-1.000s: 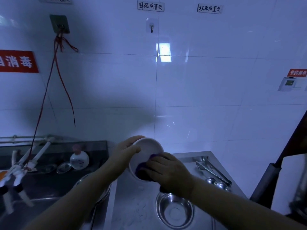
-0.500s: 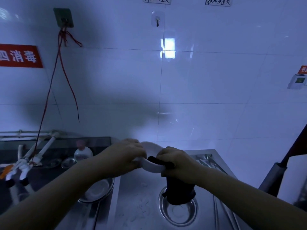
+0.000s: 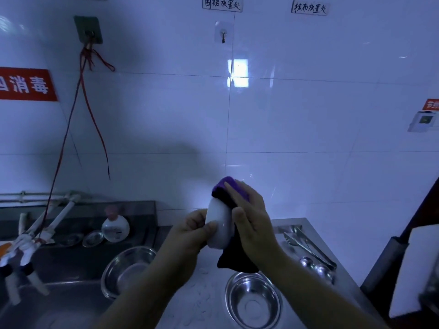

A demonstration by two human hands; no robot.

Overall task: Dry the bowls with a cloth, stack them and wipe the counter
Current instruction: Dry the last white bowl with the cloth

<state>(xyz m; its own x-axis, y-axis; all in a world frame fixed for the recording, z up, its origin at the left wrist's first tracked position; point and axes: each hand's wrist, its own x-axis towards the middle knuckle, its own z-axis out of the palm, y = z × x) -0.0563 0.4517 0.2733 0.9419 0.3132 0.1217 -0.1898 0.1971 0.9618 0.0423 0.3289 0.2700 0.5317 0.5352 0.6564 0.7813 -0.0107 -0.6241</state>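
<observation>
gripping the white bowl (image 3: 219,227) by its rim, the left hand (image 3: 193,231) held it raised on edge above the tabletop (image 3: 206,302), thumb laid over the bowl's outer wall and fingers curled behind it. the right hand (image 3: 249,219) pressed a purple cloth (image 3: 225,188) over the bowl's upper rim, fingers fairly straight along the fabric and the thumb against the bowl's side; the cloth's dark tail hung down beneath the bowl (its lower end dangled just above the steel bowl). that steel bowl (image 3: 253,302) stood upright on the tabletop, below the right forearm. a second, larger steel bowl (image 3: 128,269) sat to the left, at the edge of the sink (image 3: 59,300), partly hidden by the left forearm. to the right on the tabletop lay metal tongs (image 3: 308,248) and some ladles (image 3: 316,267), near the wall. behind the sink a round white bottle (image 3: 115,227) stood beside a small metal dish (image 3: 93,238). white pipes (image 3: 47,224) ran down at the far left, with a red cord (image 3: 69,129) hanging from a wall hook (image 3: 88,29). a red sign (image 3: 26,84) was fixed to the tiled wall (image 3: 308,115), and a small clear hook (image 3: 222,34) sat under a handwritten label (image 3: 222,4).
</observation>
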